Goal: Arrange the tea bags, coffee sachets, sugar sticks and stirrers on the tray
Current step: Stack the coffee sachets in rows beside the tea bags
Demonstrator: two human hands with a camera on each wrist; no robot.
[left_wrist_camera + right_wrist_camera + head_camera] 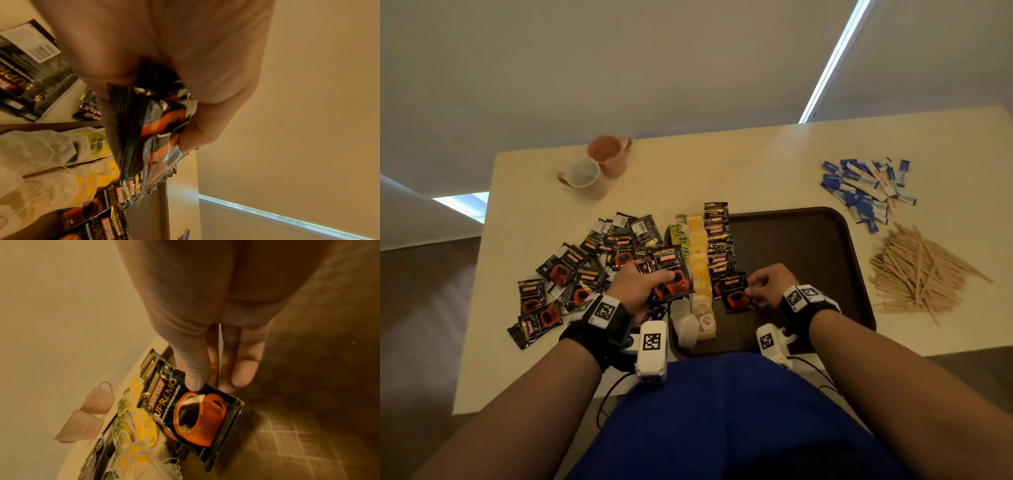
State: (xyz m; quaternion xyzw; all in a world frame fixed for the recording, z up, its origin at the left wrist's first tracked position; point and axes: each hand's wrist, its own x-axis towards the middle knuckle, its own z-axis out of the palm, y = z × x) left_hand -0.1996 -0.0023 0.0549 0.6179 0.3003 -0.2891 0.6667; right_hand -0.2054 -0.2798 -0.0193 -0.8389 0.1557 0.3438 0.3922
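At the near end of the tray [791,240], a single coffee sachet [736,294] is pinched at its right edge by the right hand [768,284], thumb on top and fingers beneath, as the right wrist view shows. It is held at the near end of the coffee row [717,240], and its long axis is set roughly along that row, running away from the body. The next placement is judged to turn on this alignment: the sachet lies just left of the right hand, which is the nearer hand to the open slot. A fanned stack of sachets [671,270] is gripped in the left hand [635,286], fingers curled around it, just left of the tray's edge. On the tray, 3 rows are seen side by side: green-tagged tea bags [679,236], yellow tea bags [698,253], then the coffee row; the tray's right part holds nothing. Loose sachets [571,270] are scattered on the table [756,164] to the left. Further right, the stirrers [917,270] and the sugar sticks [866,188] are piled off the tray. At the far left, 2 pink mugs [599,164] are standing.
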